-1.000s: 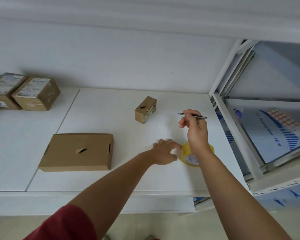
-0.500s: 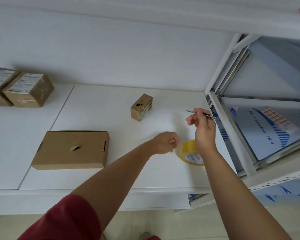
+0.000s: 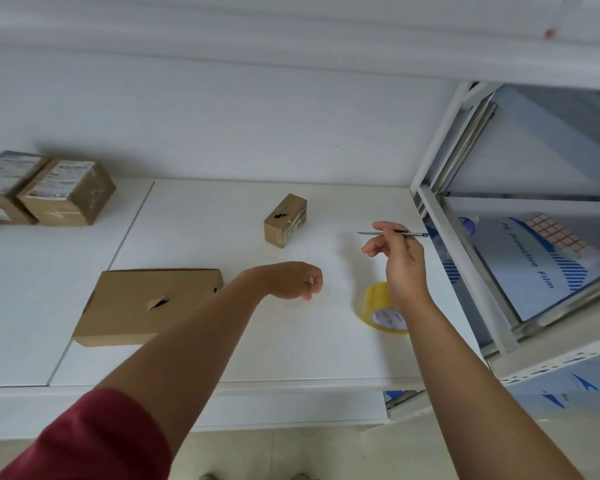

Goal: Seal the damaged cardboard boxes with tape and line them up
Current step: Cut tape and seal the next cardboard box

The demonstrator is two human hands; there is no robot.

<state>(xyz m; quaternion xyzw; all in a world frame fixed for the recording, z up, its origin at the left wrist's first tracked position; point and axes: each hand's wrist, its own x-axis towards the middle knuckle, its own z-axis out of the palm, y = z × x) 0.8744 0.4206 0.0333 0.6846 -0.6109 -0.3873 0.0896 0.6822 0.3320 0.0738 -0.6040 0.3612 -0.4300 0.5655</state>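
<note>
**Hands over the bench, tape roll at the right wrist**

The right hand (image 3: pixel 400 259) is raised above the bench (image 3: pixel 291 358), pinching a thin grey pen-like tool (image 3: pixel 392 233) between thumb and fingers. The tool lies level, its point toward 9 o'clock; the lower fingers are loosely spread. The left hand (image 3: pixel 291 280) hangs at 9 o'clock of the right, fingers curled into a loose fist. Whether it pinches a tape end cannot be told; nothing plainly shows in it. A red sleeve (image 3: pixel 94 441) covers the upper left arm.

The yellow tape roll (image 3: pixel 378 304) stands tilted on the bench just below the right wrist, which hides part of it. It sits at 3 o'clock of the left hand, apart from it.

The flat box (image 3: pixel 146 304) lies at 9 o'clock of the left hand, with a torn hole in its top; the left forearm crosses in front of its right end. The small box (image 3: pixel 284 220) stands at 12 o'clock of the left hand, well apart from both hands, with a tear on the face turned toward the camera and a label on its right side.

At 10 o'clock, at the far left of the bench against the wall, 2 labelled boxes (image 3: pixel 66 192) stand side by side, touching. A sliver of another box shows at the left edge beside them.

At 3 o'clock of the right hand stands a white metal rack (image 3: pixel 465 258), holding sheets printed in blue (image 3: pixel 541 261).
</note>
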